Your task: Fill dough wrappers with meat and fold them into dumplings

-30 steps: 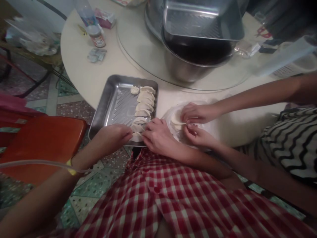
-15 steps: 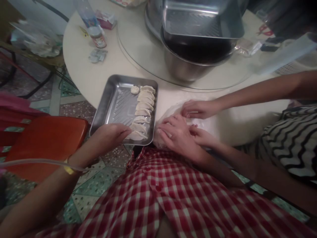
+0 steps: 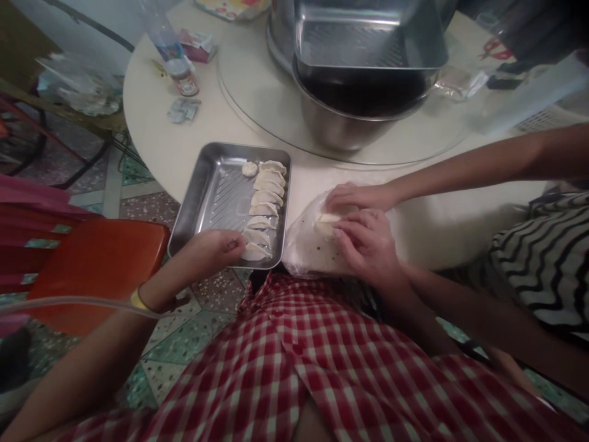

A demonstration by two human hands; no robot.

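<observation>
My left hand (image 3: pixel 219 248) reaches over the near left rim of a metal tray (image 3: pixel 186 209), its fingers pressed together beside the left tip of the nearest dumpling (image 3: pixel 256 252). Whether it grips anything there is hidden. Several folded dumplings (image 3: pixel 267 197) form a column along the tray's right side, with a small round lump of dough (image 3: pixel 249 169) at the far end. My right hand (image 3: pixel 370 245) is over a plastic-covered surface (image 3: pixel 306 245), fingers stretched and thumb apart. Its fingertips come close to a pale piece of dough (image 3: pixel 326 226). A co-worker's hand (image 3: pixel 352 197) lies just beyond that piece.
A large metal pot (image 3: pixel 350 126) bearing another metal tray (image 3: pixel 350 43) stands on a glass turntable (image 3: pixel 257 92). A bottle (image 3: pixel 168 46), a jar (image 3: pixel 186 83) and a small box (image 3: pixel 197 46) stand back left. An orange chair (image 3: pixel 101 264) is at left; a co-worker in stripes (image 3: pixel 547 258) sits right.
My right hand has drawn back to the right, uncovering the dough piece and the plastic. The co-worker's far hand has shifted slightly left. My left hand stays almost in place.
</observation>
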